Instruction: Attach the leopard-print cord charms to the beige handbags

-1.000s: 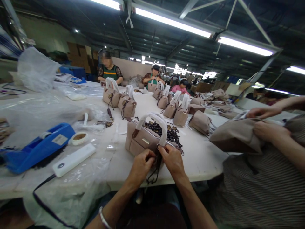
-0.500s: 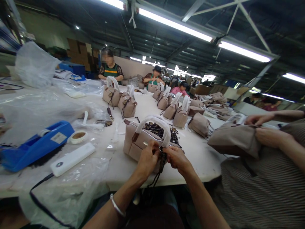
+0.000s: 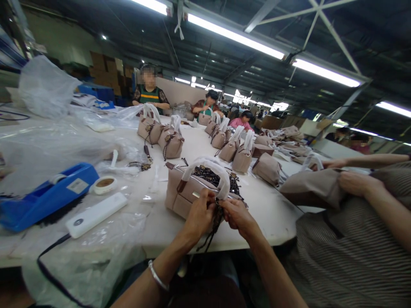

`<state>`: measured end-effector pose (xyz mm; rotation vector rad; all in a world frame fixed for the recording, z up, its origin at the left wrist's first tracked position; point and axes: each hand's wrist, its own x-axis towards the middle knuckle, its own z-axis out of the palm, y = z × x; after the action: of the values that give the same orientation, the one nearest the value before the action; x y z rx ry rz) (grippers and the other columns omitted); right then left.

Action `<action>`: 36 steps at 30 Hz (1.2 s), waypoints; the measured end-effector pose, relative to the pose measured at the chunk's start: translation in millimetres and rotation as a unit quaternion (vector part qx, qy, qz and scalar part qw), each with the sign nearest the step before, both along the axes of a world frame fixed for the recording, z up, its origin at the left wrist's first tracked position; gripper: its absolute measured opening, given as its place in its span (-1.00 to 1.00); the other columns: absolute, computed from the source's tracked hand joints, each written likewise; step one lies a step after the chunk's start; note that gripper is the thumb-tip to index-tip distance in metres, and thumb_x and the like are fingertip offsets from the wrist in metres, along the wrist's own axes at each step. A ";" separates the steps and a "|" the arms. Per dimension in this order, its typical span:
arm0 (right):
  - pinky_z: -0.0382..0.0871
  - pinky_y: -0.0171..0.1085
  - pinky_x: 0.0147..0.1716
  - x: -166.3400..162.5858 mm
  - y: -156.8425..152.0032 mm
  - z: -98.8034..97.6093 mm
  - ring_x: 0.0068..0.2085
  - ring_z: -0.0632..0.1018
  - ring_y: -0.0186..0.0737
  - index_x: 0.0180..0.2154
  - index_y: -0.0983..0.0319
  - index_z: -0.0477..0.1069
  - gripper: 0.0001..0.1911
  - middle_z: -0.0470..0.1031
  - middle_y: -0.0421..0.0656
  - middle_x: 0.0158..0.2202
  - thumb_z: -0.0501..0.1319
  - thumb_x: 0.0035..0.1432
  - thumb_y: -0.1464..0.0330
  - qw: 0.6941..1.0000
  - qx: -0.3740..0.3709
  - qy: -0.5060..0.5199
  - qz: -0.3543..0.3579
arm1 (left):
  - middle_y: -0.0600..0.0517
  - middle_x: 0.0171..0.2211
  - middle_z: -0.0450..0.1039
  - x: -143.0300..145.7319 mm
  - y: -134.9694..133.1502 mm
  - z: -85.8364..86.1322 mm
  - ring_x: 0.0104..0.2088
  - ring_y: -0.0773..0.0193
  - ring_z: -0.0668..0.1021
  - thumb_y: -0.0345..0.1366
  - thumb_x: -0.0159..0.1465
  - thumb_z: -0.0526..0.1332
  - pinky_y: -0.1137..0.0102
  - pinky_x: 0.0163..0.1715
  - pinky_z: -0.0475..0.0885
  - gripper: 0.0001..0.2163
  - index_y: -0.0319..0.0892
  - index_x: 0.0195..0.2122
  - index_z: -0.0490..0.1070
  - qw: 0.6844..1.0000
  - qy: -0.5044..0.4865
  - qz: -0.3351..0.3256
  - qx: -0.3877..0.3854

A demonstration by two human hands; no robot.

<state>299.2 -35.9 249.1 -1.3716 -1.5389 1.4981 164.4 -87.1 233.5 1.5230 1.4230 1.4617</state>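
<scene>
A taupe handbag (image 3: 176,194) stands on the table in front of me, its arched handle (image 3: 205,164) wrapped in white. Behind that handle lies a pile of dark beaded cords with brownish pieces (image 3: 208,175). At the near base of the handle, my left hand (image 3: 202,210) and my right hand (image 3: 236,214) are closed, fingertips almost touching. Between them they pinch a dark cord (image 3: 215,224), whose loose ends hang down the bag's front toward the table edge. The exact spot under my fingertips is hidden.
At left are a blue tape dispenser (image 3: 48,194), a tape roll (image 3: 105,185), a white power bank (image 3: 96,214) with a black cable, and plastic sheeting (image 3: 58,145). More handbags (image 3: 171,143) stand farther back. A co-worker's hand (image 3: 359,184) handles a bag (image 3: 314,186) at right.
My hands stay at the handle base with only slight finger movement. At right, the co-worker's hands and bag have shifted a little. The whole view has moved slightly.
</scene>
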 end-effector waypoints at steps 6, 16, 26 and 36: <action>0.20 -0.36 -0.59 -3.5 -15.8 -1.7 -0.57 0.35 -0.34 -0.53 0.20 0.31 -0.69 0.35 -0.29 -0.62 0.29 -0.03 0.13 0.958 0.256 -0.071 -0.107 | 0.10 -0.40 0.44 6.8 1.0 -8.7 -0.33 0.28 0.54 -0.46 0.17 0.08 0.40 -0.27 0.38 -0.84 -0.11 -0.24 0.23 0.994 -0.103 0.020 0.012; 0.37 -0.24 -0.35 -7.7 -29.4 4.5 -0.40 0.56 -0.16 -0.29 0.16 0.58 -0.75 0.61 -0.14 -0.37 0.14 0.18 0.26 0.926 0.341 -0.150 -0.050 | 0.07 -0.31 0.47 4.2 2.8 -22.3 -0.26 0.26 0.55 -0.44 0.22 0.07 0.35 -0.18 0.40 -0.85 -0.11 -0.19 0.27 0.996 -0.059 0.020 0.057; 0.37 -0.31 -0.39 -17.5 -32.9 -3.3 -0.44 0.49 -0.23 -0.40 0.21 0.49 -0.79 0.51 -0.18 -0.46 0.15 0.16 0.26 0.925 0.361 -0.039 -0.113 | 0.01 -0.28 0.51 -1.4 -2.5 -7.0 -0.21 0.19 0.52 -0.39 0.26 0.07 0.35 -0.13 0.35 -0.86 -0.09 -0.28 0.40 0.996 0.046 0.003 0.075; 0.33 -0.31 -0.47 2.8 -16.8 3.4 -0.53 0.44 -0.24 -0.06 0.25 0.43 -0.63 0.40 -0.28 -0.59 0.10 0.20 0.20 0.960 0.261 -0.029 -0.092 | 0.01 -0.27 0.49 -6.4 3.2 8.4 -0.24 0.20 0.49 -0.23 0.32 0.03 0.35 -0.17 0.34 -0.85 -0.12 -0.37 0.27 0.996 -0.074 0.001 0.049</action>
<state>302.0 -52.8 252.5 -1.2037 -1.6388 0.8590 158.0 -83.9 241.9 1.4381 1.2824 1.6325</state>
